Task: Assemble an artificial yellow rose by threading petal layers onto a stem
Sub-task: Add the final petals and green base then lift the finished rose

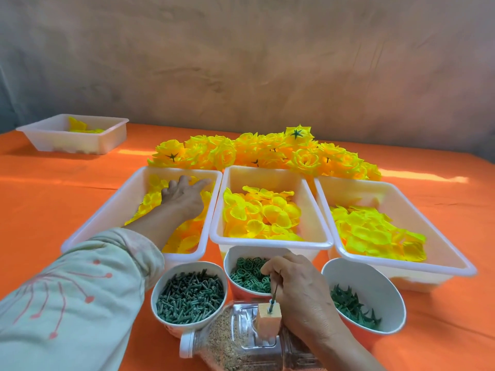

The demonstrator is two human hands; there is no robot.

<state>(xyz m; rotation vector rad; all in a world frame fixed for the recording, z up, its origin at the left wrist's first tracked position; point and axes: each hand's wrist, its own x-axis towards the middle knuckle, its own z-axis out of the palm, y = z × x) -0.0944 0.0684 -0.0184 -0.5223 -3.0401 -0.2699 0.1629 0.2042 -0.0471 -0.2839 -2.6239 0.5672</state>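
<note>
Bright daylight — sunlit streaks on far cloth | soft shadows | wide-angle bowing at edges — slightly soft focus

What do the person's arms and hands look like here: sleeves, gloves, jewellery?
The left arm wears a loose pale green sleeve printed with thin coral lines ending in dots; its cuff stops at the forearm. The left hand is bare, no glove. The right hand is bare too, no sleeve in view. No ring, watch or bracelet shows on either.
</note>
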